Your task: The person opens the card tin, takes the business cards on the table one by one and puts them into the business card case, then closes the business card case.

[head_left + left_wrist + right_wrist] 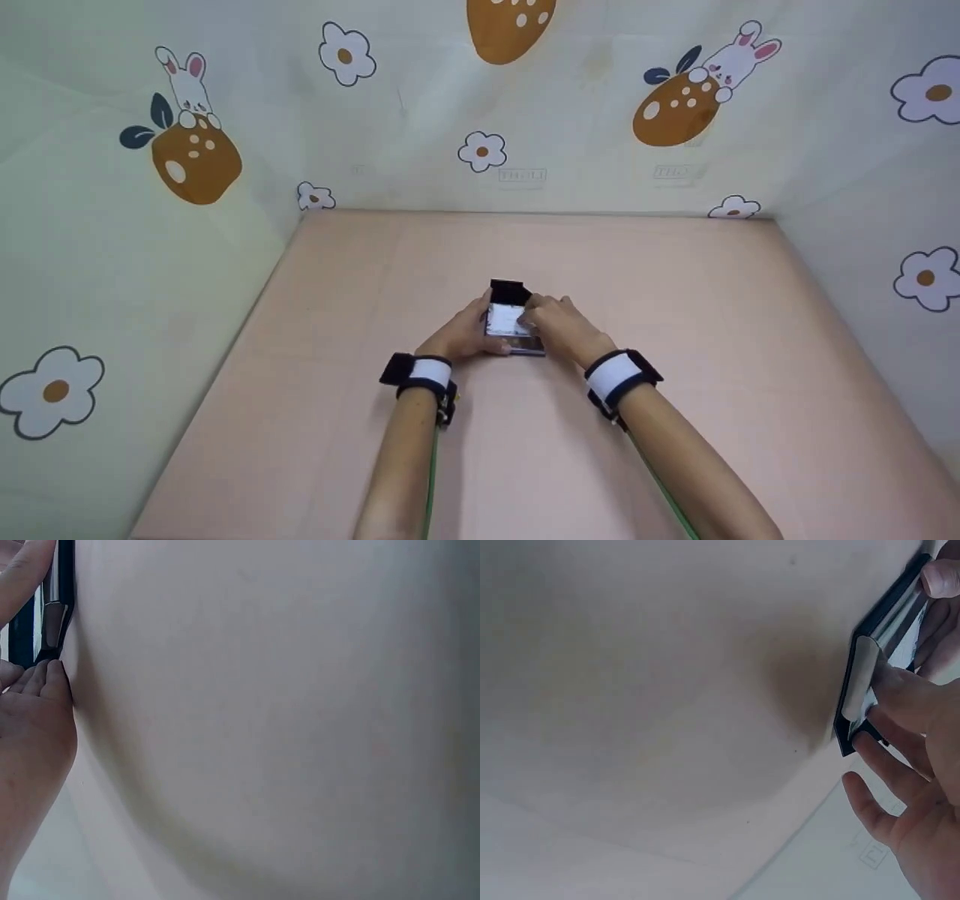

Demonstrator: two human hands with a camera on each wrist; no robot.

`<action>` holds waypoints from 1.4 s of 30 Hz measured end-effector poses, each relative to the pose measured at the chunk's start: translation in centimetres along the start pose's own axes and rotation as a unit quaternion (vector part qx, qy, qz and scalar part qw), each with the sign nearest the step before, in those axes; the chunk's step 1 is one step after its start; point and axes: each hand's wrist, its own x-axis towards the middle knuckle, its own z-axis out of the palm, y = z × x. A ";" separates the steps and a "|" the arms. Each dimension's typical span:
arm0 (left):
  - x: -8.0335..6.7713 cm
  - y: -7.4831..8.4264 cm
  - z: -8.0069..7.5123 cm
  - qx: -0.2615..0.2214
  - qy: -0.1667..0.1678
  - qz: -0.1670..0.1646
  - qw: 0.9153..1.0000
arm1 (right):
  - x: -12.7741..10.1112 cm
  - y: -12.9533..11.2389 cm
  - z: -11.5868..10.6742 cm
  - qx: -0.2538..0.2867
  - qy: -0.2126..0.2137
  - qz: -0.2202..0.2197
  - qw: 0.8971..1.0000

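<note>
A small, flat dark case (491, 330) with a black flap (508, 291) folded up at the far end lies between the hands, its white printed inside facing up. My left hand (472, 334) grips the case by its left side, thumb along the near edge; the left wrist view catches only the case's dark side and some fingertips. My right hand (564, 328) holds the right edge. In the right wrist view its thumb (907, 694) lies over the white inside beside a pale strip (861, 679), with other fingers by the dark corner and the little finger apart.
The hands are over a table with a pale pink cover (337, 255). Behind it hangs a light cloth wall (405, 165) with rabbits, orange fruit and flowers. Both wrists wear black-and-white straps (616, 376), from which green cords (431, 480) run back along the forearms.
</note>
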 end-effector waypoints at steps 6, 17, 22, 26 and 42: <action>0.0 0.0 0.0 0.017 0.006 -0.022 1.000 | -0.7 0.0 0.6 -0.018 -0.003 0.000 1.000; -0.2 0.0 0.0 0.020 0.002 -0.041 0.999 | -2.1 -0.5 1.3 -0.018 -0.001 -0.025 1.000; -0.2 0.0 0.0 0.014 0.000 -0.045 0.999 | -2.7 -0.6 1.4 -0.024 0.003 -0.040 0.999; -0.1 0.2 0.1 0.018 -0.007 -0.043 0.999 | -3.1 -0.6 1.5 -0.041 0.020 -0.058 0.997; -0.1 0.5 0.2 0.038 -0.003 -0.057 0.998 | -3.6 0.6 1.2 0.095 0.035 -0.028 0.994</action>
